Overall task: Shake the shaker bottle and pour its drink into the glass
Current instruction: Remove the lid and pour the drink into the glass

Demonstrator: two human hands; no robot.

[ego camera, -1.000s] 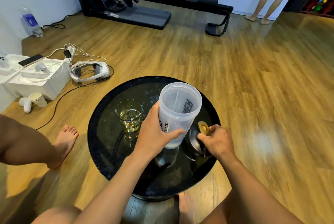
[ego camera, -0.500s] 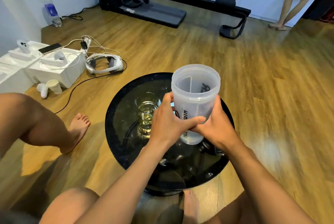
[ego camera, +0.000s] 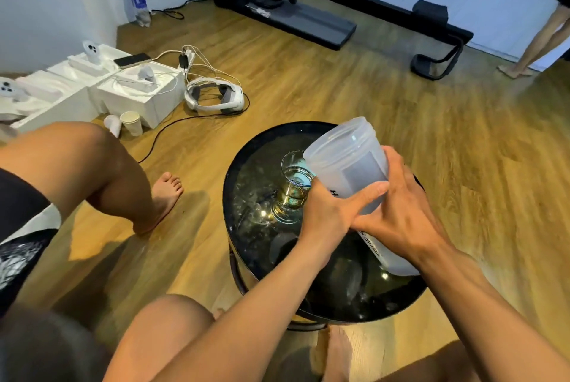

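Left hand: mine, wrapped round the near side of the shaker bottle, thumb across its wall, clamped on.
Right hand: also mine, closed on the bottle from the right, its fingers crossing under my left thumb.
Shaker bottle: frosted plastic, lid off, tipped over to the left, open mouth up by the rim of the glass, base low toward the right edge of the worktop. Black lettering shows on its side; I can't read it whole.
Drink: no stream visible at the mouth; whether any liquid sits inside the bottle, I cannot tell.
Glass: clear, upright, near the worktop's middle toward the far edge, pale yellow liquid in the bottom. The bottle's mouth partly covers it from here.
Worktop: round, black, glossy, with reflections all over.
Floor: wood. White boxes off to the left, a white headset beside them, cables trailing, a paper cup in front.
Knees: my bare knee at the bottom, another bare leg on the left.
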